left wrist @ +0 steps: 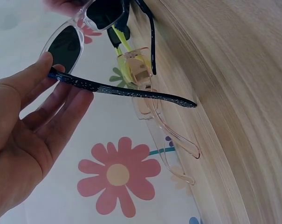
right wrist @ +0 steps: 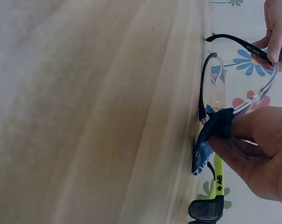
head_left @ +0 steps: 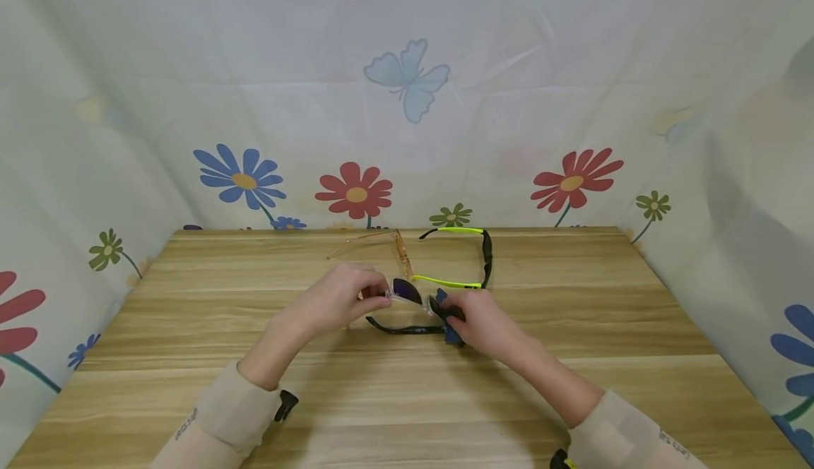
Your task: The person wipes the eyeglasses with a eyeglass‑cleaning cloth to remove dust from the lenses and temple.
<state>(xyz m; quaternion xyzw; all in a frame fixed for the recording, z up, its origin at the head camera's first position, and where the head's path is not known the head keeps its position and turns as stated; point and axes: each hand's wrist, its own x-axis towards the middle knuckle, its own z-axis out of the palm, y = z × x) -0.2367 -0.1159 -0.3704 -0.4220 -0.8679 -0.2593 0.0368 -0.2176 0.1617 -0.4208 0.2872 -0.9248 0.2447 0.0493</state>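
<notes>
My left hand (head_left: 346, 294) pinches one corner of a pair of sunglasses (head_left: 407, 291) with a clear front, dark lenses and black speckled temples; thumb and fingers sit at the hinge. In the left wrist view a speckled temple (left wrist: 127, 92) points away from that hand (left wrist: 33, 116). On the other side, my right hand (head_left: 486, 321) pinches a dark blue patterned cloth (right wrist: 215, 128) folded over the other lens. The cloth hides most of that lens. The second temple (head_left: 407, 329) reaches out beneath the front, low over the table.
Behind the hands, amber clear-framed glasses (head_left: 402, 253) lie on the wooden table (head_left: 394, 398) with temples open. Right beside them are black sunglasses with neon yellow temples (head_left: 487, 257). A flower-printed curtain (head_left: 407, 158) rises at the table's back edge and both sides.
</notes>
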